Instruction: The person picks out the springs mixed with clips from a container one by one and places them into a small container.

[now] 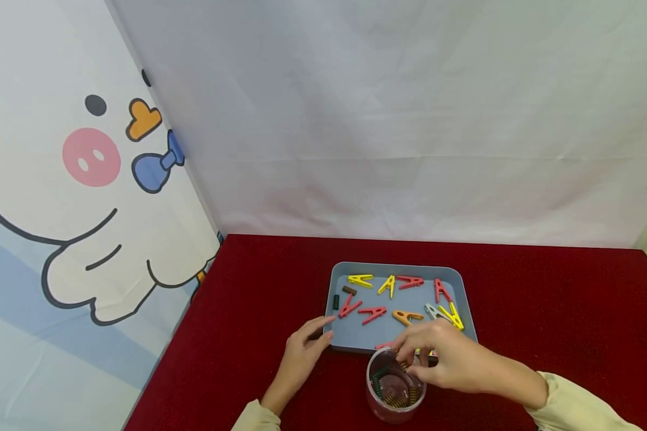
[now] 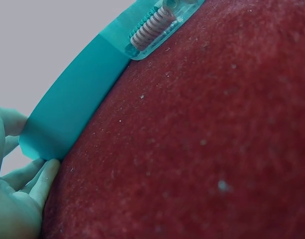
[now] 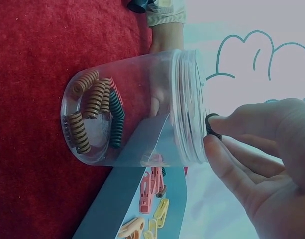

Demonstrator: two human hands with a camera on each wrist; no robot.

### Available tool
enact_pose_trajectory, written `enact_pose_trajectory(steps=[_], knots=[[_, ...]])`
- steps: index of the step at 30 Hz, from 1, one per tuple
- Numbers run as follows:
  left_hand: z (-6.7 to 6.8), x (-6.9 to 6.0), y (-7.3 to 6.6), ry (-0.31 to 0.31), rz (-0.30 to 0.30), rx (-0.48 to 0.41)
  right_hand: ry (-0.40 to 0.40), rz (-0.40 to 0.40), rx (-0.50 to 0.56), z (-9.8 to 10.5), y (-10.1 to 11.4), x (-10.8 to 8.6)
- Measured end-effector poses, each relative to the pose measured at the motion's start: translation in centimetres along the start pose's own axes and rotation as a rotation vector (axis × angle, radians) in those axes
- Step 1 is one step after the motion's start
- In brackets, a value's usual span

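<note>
My right hand (image 1: 453, 357) pinches a small coil spring (image 3: 212, 125) between thumb and fingertips at the mouth of a clear round jar (image 1: 374, 407). In the right wrist view, several brown and green springs (image 3: 95, 98) and a reddish one lie at the jar's bottom. A shallow grey-blue tray (image 1: 350, 342) is just behind the jar. Against the tray's near left corner rest the thumb and fingers of my left hand (image 1: 301, 354), fairly straight and spread.
The tray holds several loose clips: yellow (image 1: 360, 280), red (image 1: 372, 313), orange (image 1: 407, 316) and grey. Two springs, one brown (image 1: 349, 290) and one dark green (image 1: 336, 301), lie at its left side. Dark red cloth (image 1: 550, 311) covers the table; a pale curtain (image 1: 410, 120) hangs behind.
</note>
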State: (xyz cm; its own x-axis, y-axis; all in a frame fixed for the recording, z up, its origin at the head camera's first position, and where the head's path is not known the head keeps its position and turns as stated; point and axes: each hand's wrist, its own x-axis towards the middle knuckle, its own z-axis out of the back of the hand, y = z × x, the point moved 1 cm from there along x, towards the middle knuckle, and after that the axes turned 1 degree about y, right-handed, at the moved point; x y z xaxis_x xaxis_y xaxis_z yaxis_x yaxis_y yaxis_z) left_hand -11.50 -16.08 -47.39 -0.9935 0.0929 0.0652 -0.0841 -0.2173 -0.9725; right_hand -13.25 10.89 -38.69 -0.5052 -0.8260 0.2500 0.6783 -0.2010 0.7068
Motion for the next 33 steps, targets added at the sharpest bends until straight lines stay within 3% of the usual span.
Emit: enact_pose_trajectory(steps=[7,12,16,23,33], knots=[[0.0,-0.1,0.1,0.000,0.004,-0.004,0.001,-0.008,-0.048,0.1,0.4,0.2],[0.0,-0.2,0.1,0.001,0.009,-0.007,-0.050,0.028,-0.085,0.4,0.6,0.5],[0.0,-0.2,0.1,0.013,0.002,0.003,-0.071,0.014,-0.083,0.8,0.5,0.8],[0.0,-0.1,0.1,0.011,0.006,0.008,-0.113,0.026,-0.119,1.6,-0.3,1.8],[-0.2,0.2,0.1,0.003,0.017,-0.001,-0.142,0.002,-0.082,2.3,-1.7,3.2]])
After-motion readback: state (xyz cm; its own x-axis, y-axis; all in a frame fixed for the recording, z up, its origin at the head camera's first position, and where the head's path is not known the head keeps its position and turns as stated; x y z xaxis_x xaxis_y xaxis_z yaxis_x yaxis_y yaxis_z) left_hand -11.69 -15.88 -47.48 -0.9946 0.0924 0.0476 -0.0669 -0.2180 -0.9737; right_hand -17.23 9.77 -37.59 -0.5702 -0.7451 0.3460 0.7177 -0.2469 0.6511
